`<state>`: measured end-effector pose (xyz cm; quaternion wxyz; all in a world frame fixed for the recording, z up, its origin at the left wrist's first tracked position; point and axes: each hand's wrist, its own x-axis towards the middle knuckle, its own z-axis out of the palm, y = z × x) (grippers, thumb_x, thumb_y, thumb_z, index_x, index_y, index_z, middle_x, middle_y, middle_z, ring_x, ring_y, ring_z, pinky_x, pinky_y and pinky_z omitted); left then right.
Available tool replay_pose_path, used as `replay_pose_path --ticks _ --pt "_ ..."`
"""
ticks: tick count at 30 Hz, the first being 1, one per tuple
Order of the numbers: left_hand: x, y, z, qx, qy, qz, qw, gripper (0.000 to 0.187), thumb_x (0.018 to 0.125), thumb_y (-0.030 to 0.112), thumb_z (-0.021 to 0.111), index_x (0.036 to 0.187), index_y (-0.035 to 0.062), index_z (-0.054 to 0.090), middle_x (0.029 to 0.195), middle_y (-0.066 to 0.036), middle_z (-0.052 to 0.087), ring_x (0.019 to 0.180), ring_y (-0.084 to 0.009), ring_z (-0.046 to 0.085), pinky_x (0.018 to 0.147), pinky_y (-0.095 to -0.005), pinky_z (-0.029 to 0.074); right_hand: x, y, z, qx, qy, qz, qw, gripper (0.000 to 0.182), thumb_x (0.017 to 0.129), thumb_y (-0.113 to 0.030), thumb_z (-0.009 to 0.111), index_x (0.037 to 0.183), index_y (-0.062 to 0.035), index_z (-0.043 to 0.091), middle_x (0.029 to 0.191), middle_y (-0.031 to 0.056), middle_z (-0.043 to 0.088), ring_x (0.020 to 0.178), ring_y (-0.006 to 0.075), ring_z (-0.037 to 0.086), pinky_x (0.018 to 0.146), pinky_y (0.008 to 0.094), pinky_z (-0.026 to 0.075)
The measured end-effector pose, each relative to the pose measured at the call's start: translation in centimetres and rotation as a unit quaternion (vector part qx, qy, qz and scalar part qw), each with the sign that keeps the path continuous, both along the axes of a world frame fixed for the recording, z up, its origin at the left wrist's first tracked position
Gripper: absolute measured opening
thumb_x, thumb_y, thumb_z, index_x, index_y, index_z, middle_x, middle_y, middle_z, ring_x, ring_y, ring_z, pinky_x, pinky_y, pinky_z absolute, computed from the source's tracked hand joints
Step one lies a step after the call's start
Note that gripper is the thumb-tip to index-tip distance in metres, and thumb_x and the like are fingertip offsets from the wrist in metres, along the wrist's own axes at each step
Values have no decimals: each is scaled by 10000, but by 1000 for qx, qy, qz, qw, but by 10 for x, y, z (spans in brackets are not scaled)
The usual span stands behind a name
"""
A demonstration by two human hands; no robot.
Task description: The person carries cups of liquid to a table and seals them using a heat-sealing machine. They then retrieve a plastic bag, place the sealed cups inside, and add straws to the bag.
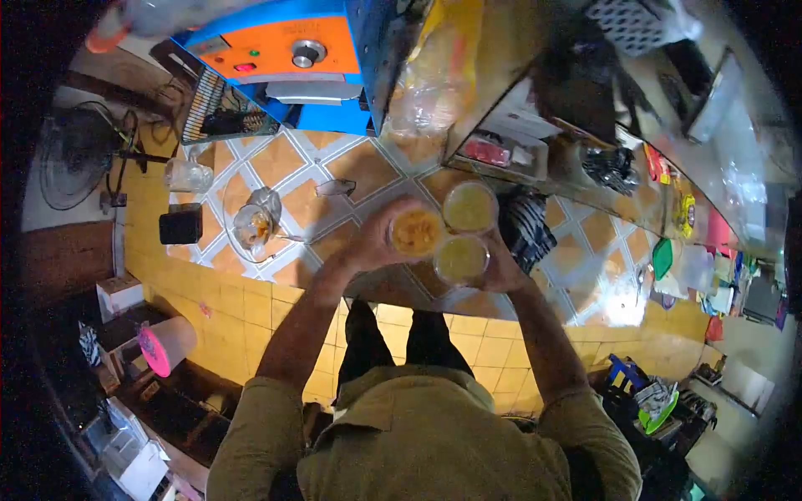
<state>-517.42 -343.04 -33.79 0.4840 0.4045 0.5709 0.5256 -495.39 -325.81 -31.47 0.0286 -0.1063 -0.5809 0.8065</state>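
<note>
Three cups are held close together over the tiled counter. My left hand (370, 237) is wrapped round a cup of orange drink (416, 232). On the other side my right hand (503, 265) grips two cups of pale yellow drink, a far cup (469, 207) and a near cup (462, 260). The rims of the three cups nearly touch; most of their sides and the fingers of my right hand are hidden. Behind that hand lies a black-and-white striped cloth (528, 230).
A blue and orange machine (305, 52) with a knob stands at the back of the tiled counter (288, 163). Farther left are a clear plastic bag (254, 224), a dark square box (180, 225) and a glass jar (189, 175). A shelf with small packets (486, 152) borders the right.
</note>
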Motion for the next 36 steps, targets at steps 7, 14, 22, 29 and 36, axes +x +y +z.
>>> replay_pose_path --ticks 7,14,22,29,36 --pt "7 -56 29 -76 109 61 989 924 647 143 852 1406 48 333 1388 -138 420 1283 -270 414 1073 -400 351 -2 14 19 508 23 32 860 899 652 -310 830 1394 -61 389 1413 181 364 1333 372 307 1131 441 234" --pt "-18 -130 87 -88 7 202 975 629 797 82 743 1334 41 418 1318 -98 484 1194 -237 501 955 -392 468 7 31 -24 551 -20 60 832 758 633 -208 788 1295 -26 464 1309 227 468 1242 365 435 1034 426 368" --pt "-83 -106 115 -29 -199 357 912 300 890 206 643 1154 125 525 1071 7 605 962 -144 568 773 -323 468 25 -15 73 559 -114 -55 819 799 624 -322 829 1250 -11 441 1178 230 507 1132 419 472 957 476 429" --pt "-185 -10 79 28 -410 319 854 334 861 212 667 1155 119 537 1076 -27 600 922 -204 587 788 -432 497 -35 -99 113 601 -285 -165 728 907 617 -305 822 1313 -15 318 1200 226 423 1135 436 427 930 514 403" --pt "-210 34 61 -49 -447 319 834 262 874 212 620 1115 149 538 1138 -60 561 1010 -245 561 828 -487 442 -53 -104 80 652 -325 -227 646 897 601 -238 780 1334 -45 301 1170 234 436 1116 430 436 940 511 398"
